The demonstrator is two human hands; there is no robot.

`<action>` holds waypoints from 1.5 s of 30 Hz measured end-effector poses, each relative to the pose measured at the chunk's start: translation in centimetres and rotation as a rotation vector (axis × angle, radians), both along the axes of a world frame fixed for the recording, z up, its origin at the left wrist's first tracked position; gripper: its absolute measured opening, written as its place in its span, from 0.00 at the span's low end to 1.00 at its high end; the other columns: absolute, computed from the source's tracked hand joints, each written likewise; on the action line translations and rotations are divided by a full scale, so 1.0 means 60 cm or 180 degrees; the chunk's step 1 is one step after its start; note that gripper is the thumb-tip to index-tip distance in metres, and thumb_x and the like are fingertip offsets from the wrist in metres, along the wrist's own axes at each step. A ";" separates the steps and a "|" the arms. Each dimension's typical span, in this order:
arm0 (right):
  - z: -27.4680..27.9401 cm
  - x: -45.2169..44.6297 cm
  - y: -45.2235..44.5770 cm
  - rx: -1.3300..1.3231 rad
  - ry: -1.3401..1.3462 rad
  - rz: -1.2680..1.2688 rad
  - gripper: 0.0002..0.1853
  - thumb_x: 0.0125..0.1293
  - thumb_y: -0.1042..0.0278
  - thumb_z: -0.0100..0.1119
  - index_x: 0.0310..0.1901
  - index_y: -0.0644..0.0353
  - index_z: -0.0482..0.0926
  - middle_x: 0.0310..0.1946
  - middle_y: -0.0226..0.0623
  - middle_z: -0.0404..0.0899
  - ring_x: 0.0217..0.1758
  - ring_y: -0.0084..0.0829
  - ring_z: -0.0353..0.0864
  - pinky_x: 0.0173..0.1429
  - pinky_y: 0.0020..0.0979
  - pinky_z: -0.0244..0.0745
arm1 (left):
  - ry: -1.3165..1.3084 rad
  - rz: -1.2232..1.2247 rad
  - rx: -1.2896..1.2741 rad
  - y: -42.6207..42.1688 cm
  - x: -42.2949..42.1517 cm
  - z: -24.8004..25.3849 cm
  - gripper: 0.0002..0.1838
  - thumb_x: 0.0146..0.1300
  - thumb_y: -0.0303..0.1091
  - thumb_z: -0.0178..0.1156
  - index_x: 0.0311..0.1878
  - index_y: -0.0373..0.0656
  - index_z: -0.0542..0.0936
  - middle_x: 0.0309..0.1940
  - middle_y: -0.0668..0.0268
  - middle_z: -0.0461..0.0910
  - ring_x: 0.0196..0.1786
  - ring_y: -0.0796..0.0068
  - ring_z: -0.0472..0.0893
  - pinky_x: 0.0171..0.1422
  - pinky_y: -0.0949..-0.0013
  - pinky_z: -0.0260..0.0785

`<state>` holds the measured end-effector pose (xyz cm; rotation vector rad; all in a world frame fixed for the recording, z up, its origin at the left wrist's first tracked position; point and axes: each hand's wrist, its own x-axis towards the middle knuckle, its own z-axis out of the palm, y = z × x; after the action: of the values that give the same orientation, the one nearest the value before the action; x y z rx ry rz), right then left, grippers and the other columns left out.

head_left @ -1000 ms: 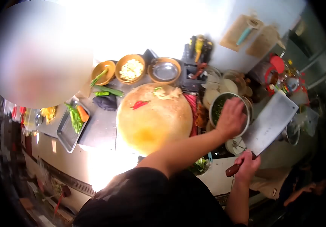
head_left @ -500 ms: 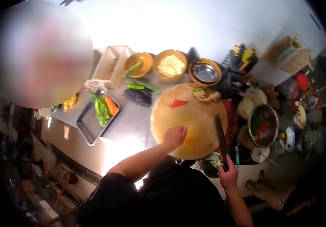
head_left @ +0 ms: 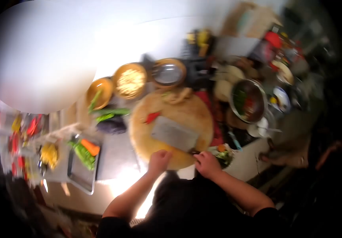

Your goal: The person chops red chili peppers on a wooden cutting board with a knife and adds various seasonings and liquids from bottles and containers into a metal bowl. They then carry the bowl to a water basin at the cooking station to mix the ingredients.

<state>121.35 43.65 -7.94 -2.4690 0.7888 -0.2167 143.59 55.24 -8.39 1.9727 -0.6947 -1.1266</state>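
A cleaver (head_left: 175, 133) lies with its broad blade flat over the round wooden chopping board (head_left: 143, 139). My right hand (head_left: 208, 164) is closed around its handle at the board's near right edge. My left hand (head_left: 161, 162) is curled into a fist at the near left edge of the board; whether anything is inside it is hidden. Just beyond the blade's left corner is a piece of red pepper (head_left: 152, 117). Knobbly pale pieces that look like ginger (head_left: 181, 95) sit at the board's far edge.
Left of the board are green vegetables (head_left: 111, 112), a dark purple one (head_left: 112, 125) and a metal tray (head_left: 83, 178) with green peppers and a carrot. Bowls stand behind, one with pale chopped pieces (head_left: 130, 82). At right are a metal bowl (head_left: 249, 101) and a knife rack (head_left: 197, 51).
The cleaver has swung from the board's right side to flat across its middle, still in my right hand. My left fist has moved toward the near edge. The view has turned right.
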 end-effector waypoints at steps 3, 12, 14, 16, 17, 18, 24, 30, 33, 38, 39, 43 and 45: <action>0.028 -0.086 -0.003 0.0392 0.0061 -0.0486 0.15 0.60 0.63 0.60 0.47 0.58 0.81 0.39 0.41 0.78 0.46 0.44 0.77 0.51 0.40 0.74 | 0.0418 -0.0502 -0.0478 -0.106 -0.077 0.028 0.22 0.64 0.49 0.61 0.39 0.35 0.83 0.32 0.57 0.85 0.35 0.69 0.82 0.43 0.66 0.73; -0.013 -0.415 -0.170 0.2218 -0.1406 -0.3075 0.23 0.62 0.63 0.68 0.55 0.63 0.72 0.27 0.34 0.76 0.24 0.25 0.75 0.27 0.29 0.71 | 0.1342 0.0828 -0.0752 -0.457 -0.287 0.051 0.15 0.65 0.43 0.59 0.44 0.41 0.77 0.25 0.66 0.77 0.25 0.79 0.73 0.29 0.74 0.66; -0.009 -0.471 -0.272 0.3095 -0.2317 -0.3799 0.33 0.62 0.65 0.68 0.64 0.62 0.61 0.26 0.30 0.72 0.21 0.22 0.71 0.24 0.26 0.67 | 0.1489 0.1260 -0.0521 -0.466 -0.303 0.077 0.13 0.63 0.36 0.58 0.42 0.34 0.78 0.31 0.60 0.80 0.31 0.69 0.80 0.33 0.68 0.71; 0.004 -0.502 -0.363 0.3122 -0.2934 -0.3691 0.31 0.64 0.66 0.66 0.64 0.62 0.61 0.25 0.29 0.70 0.20 0.23 0.69 0.24 0.26 0.66 | 0.1469 0.1727 -0.0649 -0.459 -0.324 0.097 0.07 0.60 0.34 0.57 0.28 0.46 0.73 0.15 0.71 0.63 0.13 0.79 0.60 0.15 0.71 0.50; -0.001 -0.517 -0.402 0.3279 -0.2941 -0.3496 0.27 0.65 0.66 0.64 0.61 0.62 0.66 0.27 0.30 0.72 0.21 0.22 0.69 0.25 0.25 0.67 | 0.1438 0.1948 -0.0461 -0.439 -0.324 0.094 0.08 0.60 0.33 0.57 0.26 0.45 0.73 0.15 0.70 0.63 0.12 0.78 0.60 0.15 0.70 0.50; -0.006 -0.525 -0.436 0.3424 -0.2948 -0.3288 0.22 0.66 0.65 0.63 0.58 0.62 0.70 0.28 0.30 0.74 0.21 0.22 0.70 0.26 0.25 0.67 | -0.0440 0.1182 -0.0801 -0.385 -0.312 0.058 0.08 0.60 0.33 0.57 0.27 0.44 0.73 0.16 0.70 0.64 0.12 0.77 0.60 0.14 0.70 0.50; 0.049 -0.493 -0.481 0.1592 -0.1730 -0.1235 0.12 0.71 0.65 0.56 0.43 0.67 0.81 0.31 0.34 0.80 0.28 0.21 0.77 0.34 0.23 0.73 | 0.0167 0.2663 -0.0276 -0.215 -0.397 0.189 0.09 0.63 0.32 0.55 0.26 0.45 0.71 0.13 0.74 0.63 0.11 0.83 0.59 0.14 0.74 0.46; -0.006 -0.501 -0.505 0.3167 -0.2148 -0.1974 0.14 0.74 0.64 0.50 0.45 0.69 0.78 0.32 0.36 0.79 0.29 0.23 0.79 0.36 0.26 0.78 | 0.0300 0.2955 0.0250 -0.146 -0.485 0.183 0.11 0.65 0.32 0.53 0.26 0.44 0.71 0.12 0.74 0.63 0.09 0.82 0.57 0.12 0.74 0.45; 0.010 -0.528 -0.527 0.3656 -0.2353 -0.2479 0.15 0.76 0.62 0.47 0.44 0.67 0.77 0.31 0.37 0.79 0.28 0.25 0.80 0.34 0.27 0.79 | 0.0340 0.2767 0.0122 -0.161 -0.501 0.179 0.11 0.67 0.32 0.52 0.28 0.42 0.74 0.13 0.74 0.65 0.10 0.82 0.59 0.14 0.75 0.47; 0.113 -0.536 -0.545 0.3847 -0.2675 -0.2371 0.17 0.77 0.59 0.44 0.44 0.67 0.76 0.31 0.38 0.79 0.29 0.27 0.80 0.36 0.29 0.80 | -0.0146 0.2262 -0.0018 -0.196 -0.473 0.149 0.11 0.69 0.33 0.54 0.34 0.35 0.78 0.19 0.75 0.70 0.21 0.85 0.65 0.24 0.77 0.54; 0.141 -0.531 -0.543 0.3955 -0.2757 -0.2057 0.17 0.77 0.60 0.45 0.46 0.68 0.76 0.32 0.38 0.79 0.29 0.26 0.80 0.38 0.30 0.80 | -0.0309 0.2031 0.0070 -0.214 -0.469 0.155 0.13 0.67 0.34 0.55 0.34 0.32 0.79 0.22 0.70 0.74 0.25 0.80 0.68 0.31 0.72 0.60; 0.188 -0.494 -0.540 0.3504 -0.2803 -0.1635 0.14 0.76 0.64 0.47 0.46 0.68 0.77 0.34 0.40 0.81 0.29 0.27 0.80 0.36 0.30 0.79 | -0.0457 0.1566 0.0092 -0.258 -0.444 0.161 0.16 0.67 0.37 0.56 0.36 0.29 0.80 0.26 0.61 0.80 0.32 0.75 0.74 0.41 0.67 0.67; 0.155 -0.465 -0.560 0.2085 -0.2681 -0.1377 0.15 0.76 0.64 0.47 0.48 0.68 0.77 0.34 0.37 0.81 0.31 0.25 0.80 0.40 0.27 0.77 | -0.0366 0.1508 0.0062 -0.276 -0.433 0.173 0.17 0.67 0.38 0.56 0.35 0.29 0.80 0.25 0.59 0.79 0.31 0.73 0.75 0.41 0.67 0.67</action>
<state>93.42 10.05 1.35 -1.3704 0.8108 -0.9147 117.59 38.67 2.01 2.0827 -0.2471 -0.7393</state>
